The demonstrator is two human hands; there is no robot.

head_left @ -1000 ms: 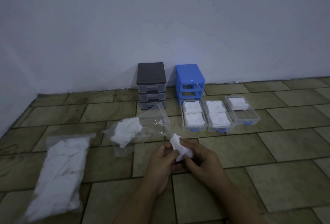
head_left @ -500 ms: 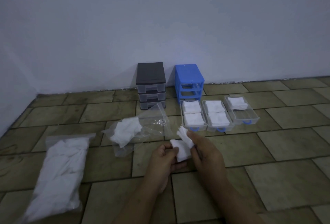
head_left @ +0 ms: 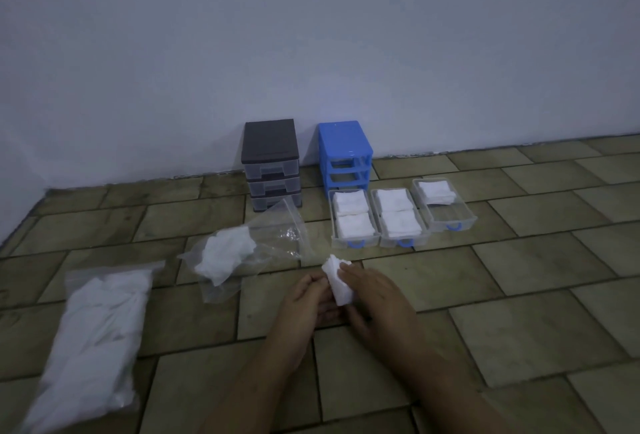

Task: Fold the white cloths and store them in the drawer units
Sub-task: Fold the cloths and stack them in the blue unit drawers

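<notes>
Right hand (head_left: 377, 298) lowered — cloth (head_left: 338, 281) refolded | both pinch it — left hand (head_left: 304, 305) beneath.

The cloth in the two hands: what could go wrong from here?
The cloth is held above the floor between the left hand and right hand, so the fold may slip open. Only the right tray shows free space; the other two look full. The light is dim, so uneven edges are easily missed.

Two drawer units (head_left: 271, 163) against wall, three drawers (head_left: 353, 219) before right unit
</notes>
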